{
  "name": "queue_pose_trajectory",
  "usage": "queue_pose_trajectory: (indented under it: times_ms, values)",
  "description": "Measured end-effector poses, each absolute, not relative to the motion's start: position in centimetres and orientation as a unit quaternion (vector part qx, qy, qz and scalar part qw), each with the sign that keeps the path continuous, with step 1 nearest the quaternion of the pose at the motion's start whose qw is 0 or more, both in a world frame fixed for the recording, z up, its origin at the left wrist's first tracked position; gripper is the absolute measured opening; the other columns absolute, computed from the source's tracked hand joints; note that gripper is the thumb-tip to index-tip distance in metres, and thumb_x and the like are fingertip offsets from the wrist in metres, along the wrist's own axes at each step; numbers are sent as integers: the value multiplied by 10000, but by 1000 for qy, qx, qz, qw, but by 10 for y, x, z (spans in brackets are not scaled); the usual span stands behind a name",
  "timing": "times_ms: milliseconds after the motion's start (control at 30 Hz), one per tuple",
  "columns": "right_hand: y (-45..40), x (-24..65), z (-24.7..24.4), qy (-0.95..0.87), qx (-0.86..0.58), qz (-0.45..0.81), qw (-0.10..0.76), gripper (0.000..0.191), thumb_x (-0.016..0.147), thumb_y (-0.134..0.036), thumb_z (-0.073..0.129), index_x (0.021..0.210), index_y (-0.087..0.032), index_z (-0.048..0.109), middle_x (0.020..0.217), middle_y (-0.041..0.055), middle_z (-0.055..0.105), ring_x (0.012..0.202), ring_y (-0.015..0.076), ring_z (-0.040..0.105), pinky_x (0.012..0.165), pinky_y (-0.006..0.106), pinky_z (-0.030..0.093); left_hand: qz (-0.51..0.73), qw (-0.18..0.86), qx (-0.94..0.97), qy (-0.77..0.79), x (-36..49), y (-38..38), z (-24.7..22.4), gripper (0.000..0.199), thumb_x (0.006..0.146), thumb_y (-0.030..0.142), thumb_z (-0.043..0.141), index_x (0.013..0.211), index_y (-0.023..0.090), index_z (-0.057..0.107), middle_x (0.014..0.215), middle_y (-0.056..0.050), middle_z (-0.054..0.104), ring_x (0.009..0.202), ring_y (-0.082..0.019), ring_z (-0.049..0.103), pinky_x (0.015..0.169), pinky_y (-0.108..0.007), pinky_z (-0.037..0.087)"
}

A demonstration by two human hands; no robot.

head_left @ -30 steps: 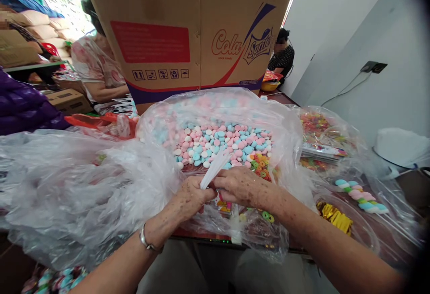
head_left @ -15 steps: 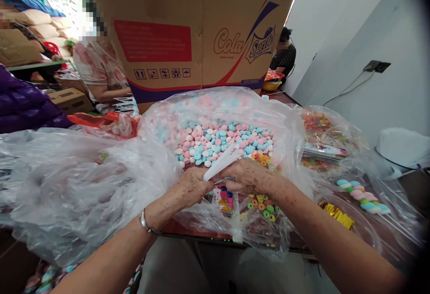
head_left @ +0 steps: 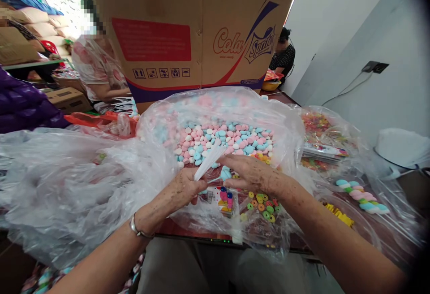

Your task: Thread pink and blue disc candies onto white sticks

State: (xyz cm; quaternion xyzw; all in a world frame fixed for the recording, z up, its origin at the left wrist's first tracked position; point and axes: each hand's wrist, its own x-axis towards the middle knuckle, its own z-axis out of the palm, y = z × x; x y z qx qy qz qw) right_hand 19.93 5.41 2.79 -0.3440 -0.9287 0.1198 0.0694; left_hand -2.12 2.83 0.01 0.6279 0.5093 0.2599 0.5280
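Note:
My left hand, with a silver bracelet above the wrist, is closed around a bundle of white sticks or narrow clear wrappers that fans up and forward. Just right of it, my right hand pinches a light blue candy at its fingertips, on a thin stick that points toward my left hand. Beyond both hands lies a heap of pink, white and blue round candies in an open clear bag. Below the hands are printed cards and ring-shaped candies.
A large cardboard box stands behind the candy bag. Crumpled plastic covers the left side. At the right lie a twisted candy stick, gold ties and a bag of gummies. A person sits back left, another back right.
My left hand and its bundle have shifted slightly left, away from my right hand. My right hand's fingers have extended, and the light blue candy now shows at them.

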Motion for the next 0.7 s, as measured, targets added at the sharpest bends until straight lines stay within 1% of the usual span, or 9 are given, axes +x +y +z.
queue_pose_trajectory:
  times_ms: [100, 167, 233, 267, 333, 400, 500, 600, 700]
  values:
    - [52, 208, 32, -908, -375, 170, 81, 582, 889, -363, 576, 1413, -169, 411, 1257, 134, 606, 1067, 252, 596, 866, 348, 474, 255, 536, 615, 520, -23, 26, 2, 67, 697, 161, 526, 659, 178, 578, 555, 57, 514, 379, -77, 468, 323, -166, 327]
    - [52, 213, 33, -900, -385, 186, 84, 573, 890, -304, 546, 1427, -184, 388, 1256, 120, 613, 1052, 241, 602, 858, 340, 471, 252, 539, 603, 531, -24, 26, 2, 60, 696, 158, 534, 643, 181, 550, 550, 56, 521, 381, -80, 482, 318, -159, 312]
    - [54, 216, 31, -902, -386, 176, 87, 517, 901, -249, 486, 1409, -183, 412, 1221, 113, 629, 1033, 231, 603, 858, 339, 461, 246, 542, 595, 540, -25, 26, 1, 48, 705, 170, 552, 659, 183, 544, 535, 60, 515, 375, -82, 485, 313, -154, 294]
    - [55, 216, 30, -905, -384, 166, 82, 459, 913, -233, 452, 1369, -178, 458, 1180, 107, 644, 1011, 224, 606, 852, 335, 455, 243, 544, 594, 540, -26, 26, 0, 43, 713, 183, 564, 673, 183, 550, 527, 62, 512, 370, -83, 484, 312, -152, 287]
    - [57, 216, 27, -913, -376, 147, 59, 329, 937, -225, 399, 1208, -173, 579, 1070, 91, 668, 944, 210, 607, 824, 322, 444, 244, 552, 594, 532, -27, 26, -1, 68, 746, 242, 599, 726, 179, 585, 525, 56, 521, 374, -92, 494, 311, -154, 293]
    - [57, 216, 25, -916, -377, 129, 36, 272, 950, -224, 369, 1017, -177, 629, 960, 74, 665, 858, 196, 595, 771, 305, 431, 261, 563, 591, 515, -27, 27, -1, 181, 781, 349, 632, 814, 171, 630, 552, 33, 558, 412, -121, 537, 313, -169, 338]
    - [52, 218, 23, -902, -411, 122, 44, 250, 957, -229, 349, 909, -185, 591, 869, 55, 632, 759, 174, 555, 701, 286, 403, 318, 583, 560, 497, -28, 30, 4, 339, 794, 468, 647, 844, 133, 671, 666, -44, 650, 529, -171, 621, 369, -220, 463]
    - [43, 222, 22, -873, -461, 135, 80, 225, 963, -269, 337, 862, -201, 527, 793, 28, 588, 670, 156, 501, 640, 275, 370, 419, 591, 456, 517, -30, 37, 12, 319, 782, 421, 664, 854, 110, 683, 788, -97, 704, 618, -204, 665, 428, -274, 541]
    - [32, 224, 17, -817, -520, 181, 169, 230, 959, -311, 326, 785, -219, 445, 699, -5, 530, 616, 146, 470, 593, 267, 360, 537, 553, 356, 529, -33, 44, 19, 297, 739, 339, 686, 947, 129, 660, 824, -78, 711, 580, -193, 669, 391, -277, 530]
